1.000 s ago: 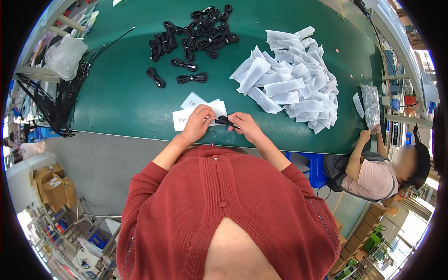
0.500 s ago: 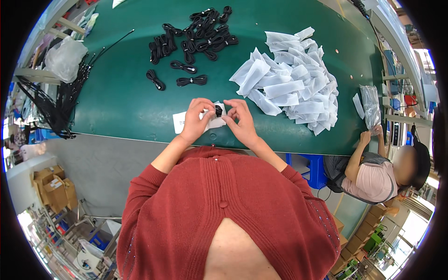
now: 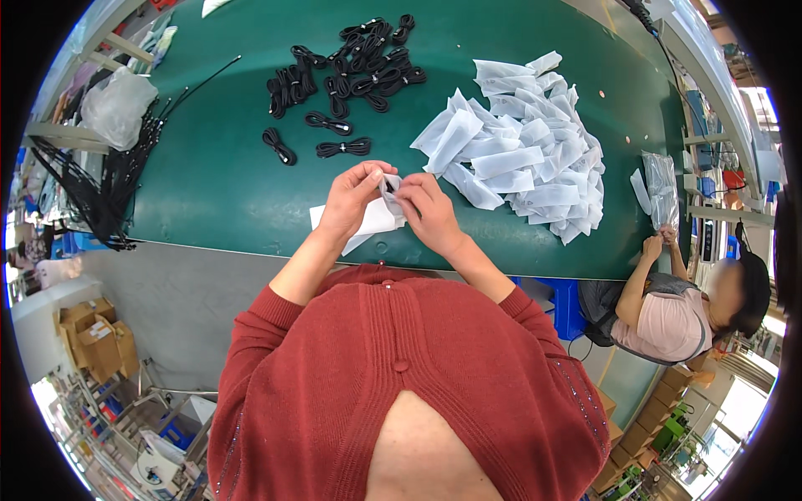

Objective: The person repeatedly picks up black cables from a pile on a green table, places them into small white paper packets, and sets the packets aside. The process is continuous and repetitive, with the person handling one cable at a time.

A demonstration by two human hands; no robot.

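Note:
At the near edge of the green table, my left hand (image 3: pixel 352 200) is closed, pinching the mouth of a small frosted plastic bag (image 3: pixel 387 181). A bit of something black, likely a bundled cable, shows inside the bag's mouth. My right hand (image 3: pixel 428 212) is closed too, its fingertips pressed to the bag's right side and partly hiding it. Beneath both hands lie white flat bags or sheets (image 3: pixel 376 219). Just beyond my left hand are tied black cables (image 3: pixel 343 147), with a larger heap of cables (image 3: pixel 368 63) farther back.
Right of my hands is a big pile of frosted bags (image 3: pixel 535 150). Long black cables (image 3: pixel 92 184) hang over the table's left end beside a clear plastic bag (image 3: pixel 119 107). On the far right, a seated co-worker (image 3: pixel 668 313) handles a plastic packet (image 3: pixel 661 188). A blue stool (image 3: pixel 566 307) stands below.
The small bag has been lifted and tilted up off the white sheets. My right fingers have closed in on it, and the black item is now mostly covered.

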